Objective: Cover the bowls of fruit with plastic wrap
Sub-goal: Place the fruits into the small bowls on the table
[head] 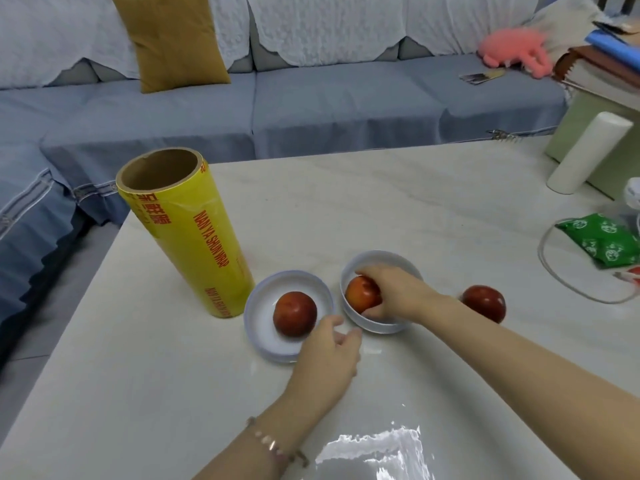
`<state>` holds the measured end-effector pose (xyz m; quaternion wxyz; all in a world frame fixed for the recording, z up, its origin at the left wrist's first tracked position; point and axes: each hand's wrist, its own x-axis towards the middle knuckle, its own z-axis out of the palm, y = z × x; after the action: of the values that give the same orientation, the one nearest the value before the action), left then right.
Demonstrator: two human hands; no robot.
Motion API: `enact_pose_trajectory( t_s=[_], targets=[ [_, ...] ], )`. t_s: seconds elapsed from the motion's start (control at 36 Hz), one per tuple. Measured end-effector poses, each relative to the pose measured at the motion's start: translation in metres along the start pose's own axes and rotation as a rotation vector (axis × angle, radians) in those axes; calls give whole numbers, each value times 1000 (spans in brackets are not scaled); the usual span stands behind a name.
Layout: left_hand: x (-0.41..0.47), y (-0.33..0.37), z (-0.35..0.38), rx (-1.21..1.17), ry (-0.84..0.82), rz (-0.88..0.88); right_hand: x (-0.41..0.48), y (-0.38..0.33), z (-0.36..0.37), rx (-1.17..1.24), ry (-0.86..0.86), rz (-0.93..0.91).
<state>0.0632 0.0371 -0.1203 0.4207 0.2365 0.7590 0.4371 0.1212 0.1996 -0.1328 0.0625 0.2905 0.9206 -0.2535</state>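
Note:
Two white bowls stand side by side on the pale table. The left bowl (258, 317) holds a red fruit (294, 314). My left hand (329, 358) rests at that bowl's near right rim with its fingers loosely curled. Inside the right bowl (377, 259), my right hand (391, 292) grips a second red fruit (360, 297). A third red fruit (484, 303) lies on the table to the right of the bowls. A big yellow roll of plastic wrap (187, 233) stands upright left of the bowls. A loose sheet of clear wrap (377, 452) lies on the table near me.
A green packet (602, 242), a white cable (550, 271) and a white cylinder (588, 152) lie at the table's right side. A blue sofa (311, 98) with a mustard cushion (173, 39) and a pink toy (516, 50) runs behind the table.

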Motion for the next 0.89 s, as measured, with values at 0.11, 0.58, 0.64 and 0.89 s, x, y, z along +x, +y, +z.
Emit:
enact_pose_trajectory(
  t_s=[0.11,0.58,0.64,0.89],
  targets=[
    [18,14,29,-101,-77,-156,-23,12,-20,48,104,32],
    [35,11,61,-251,121,-144,-88,110,-3,227,400,484],
    [34,10,60,-245,116,-145,-88,103,-9,271,490,416],
    [35,3,62,-318,89,-121,-63,32,-45,39,242,88]
  ],
)
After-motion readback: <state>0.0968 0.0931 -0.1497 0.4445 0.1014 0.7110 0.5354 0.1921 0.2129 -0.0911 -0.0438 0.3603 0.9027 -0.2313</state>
